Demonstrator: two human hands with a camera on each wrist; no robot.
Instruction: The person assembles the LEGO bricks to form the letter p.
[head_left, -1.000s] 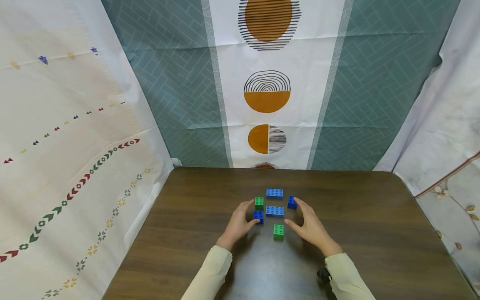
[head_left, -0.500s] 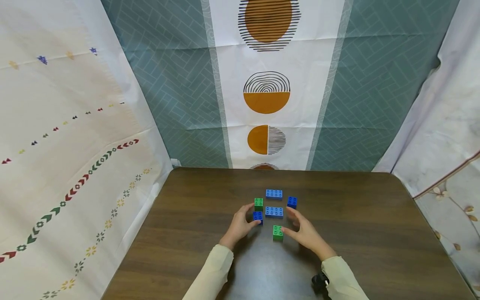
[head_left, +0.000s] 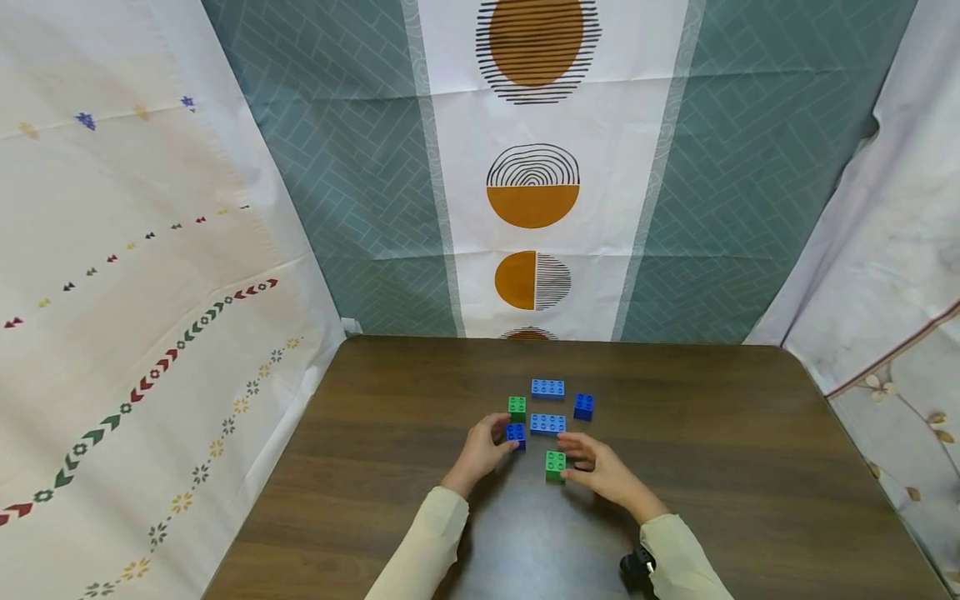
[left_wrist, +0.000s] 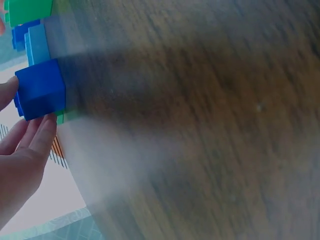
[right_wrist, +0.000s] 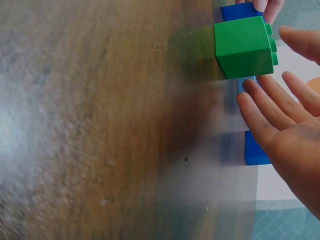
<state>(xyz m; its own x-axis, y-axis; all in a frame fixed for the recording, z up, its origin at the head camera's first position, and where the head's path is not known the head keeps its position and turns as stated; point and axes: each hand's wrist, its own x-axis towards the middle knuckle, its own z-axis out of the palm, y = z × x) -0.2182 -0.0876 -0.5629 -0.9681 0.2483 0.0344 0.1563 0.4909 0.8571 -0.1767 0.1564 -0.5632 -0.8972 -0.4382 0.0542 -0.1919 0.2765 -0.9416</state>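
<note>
My left hand [head_left: 480,450] pinches a dark blue building brick [head_left: 515,433] between thumb and fingers, as the left wrist view shows the same dark blue brick [left_wrist: 42,90] from close by. My right hand [head_left: 600,471] is spread beside the near green brick [head_left: 554,465]. In the right wrist view its fingers lie just off that green brick [right_wrist: 244,47], with the thumb apart from its studs. Between the hands sits a light blue brick [head_left: 547,423]. Another green brick [head_left: 517,407] stands right behind the pinched one.
A second light blue brick [head_left: 547,388] lies farther back on the brown wooden table [head_left: 375,433]. To its right is another dark blue brick [head_left: 583,406]. Patterned curtains [head_left: 360,167] hang behind the table and at both sides.
My right hand has moved from beside the back dark blue brick toward me, to the near green brick. My left fingers have closed in on the dark blue brick.
</note>
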